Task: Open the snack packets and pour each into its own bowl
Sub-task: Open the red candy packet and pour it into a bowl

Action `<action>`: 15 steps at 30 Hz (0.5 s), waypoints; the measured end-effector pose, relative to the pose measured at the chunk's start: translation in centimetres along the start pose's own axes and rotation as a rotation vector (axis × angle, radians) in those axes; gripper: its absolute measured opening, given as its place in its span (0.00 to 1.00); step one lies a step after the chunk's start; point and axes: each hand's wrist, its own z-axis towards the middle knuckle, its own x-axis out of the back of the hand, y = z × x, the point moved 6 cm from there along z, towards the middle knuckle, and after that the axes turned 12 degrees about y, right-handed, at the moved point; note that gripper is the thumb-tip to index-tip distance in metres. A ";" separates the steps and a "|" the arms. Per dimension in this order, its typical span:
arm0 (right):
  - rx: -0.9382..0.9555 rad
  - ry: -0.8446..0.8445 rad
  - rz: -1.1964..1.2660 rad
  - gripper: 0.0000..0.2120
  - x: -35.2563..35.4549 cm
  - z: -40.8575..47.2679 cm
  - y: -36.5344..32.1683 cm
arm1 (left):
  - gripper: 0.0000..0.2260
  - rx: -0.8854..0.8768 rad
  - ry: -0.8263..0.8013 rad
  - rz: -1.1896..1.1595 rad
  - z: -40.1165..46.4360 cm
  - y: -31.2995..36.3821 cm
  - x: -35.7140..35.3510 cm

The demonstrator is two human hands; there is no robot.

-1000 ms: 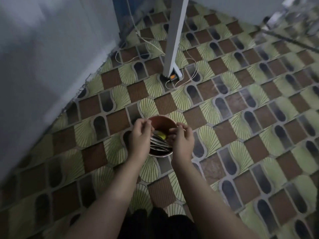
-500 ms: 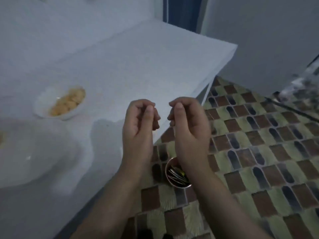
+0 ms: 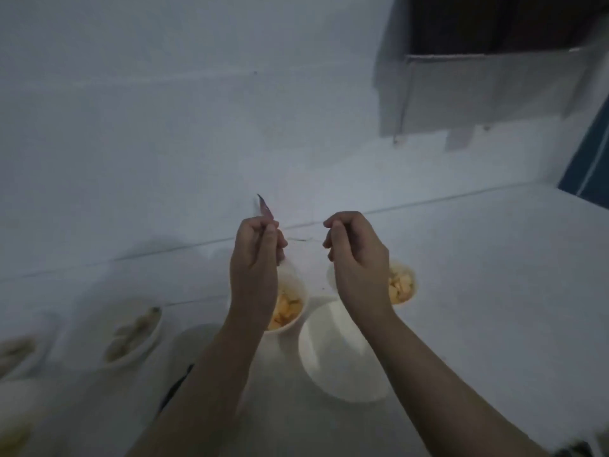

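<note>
A packet (image 3: 265,209) is pinched in the left hand (image 3: 255,275); right hand (image 3: 357,258) curled, seemingly holding nothing; the tear should be made above the empty bowl (image 3: 342,354).

A plain white painted wall (image 3: 164,94) fills the far side, dim and bluish in weak light. Against its foot runs a white flat-topped table (image 3: 494,275), its far edge meeting the wall in a thin dark seam. High at the far right, a grey rectangular recess (image 3: 487,90) opens below a dark window-like opening (image 3: 494,21). A dark blue vertical panel (image 3: 590,159) stands at the right edge.
</note>
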 end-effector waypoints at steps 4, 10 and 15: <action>0.004 -0.050 -0.020 0.08 -7.2 1.7 2.5 | 0.06 0.018 0.065 0.105 5.5 -4.0 3.0; -0.035 -0.047 -0.059 0.09 -14.8 4.9 7.2 | 0.05 0.126 0.107 0.211 12.0 -10.7 3.2; -0.042 -0.046 -0.182 0.07 -18.9 7.6 14.1 | 0.07 0.287 0.012 0.295 16.1 -18.3 1.0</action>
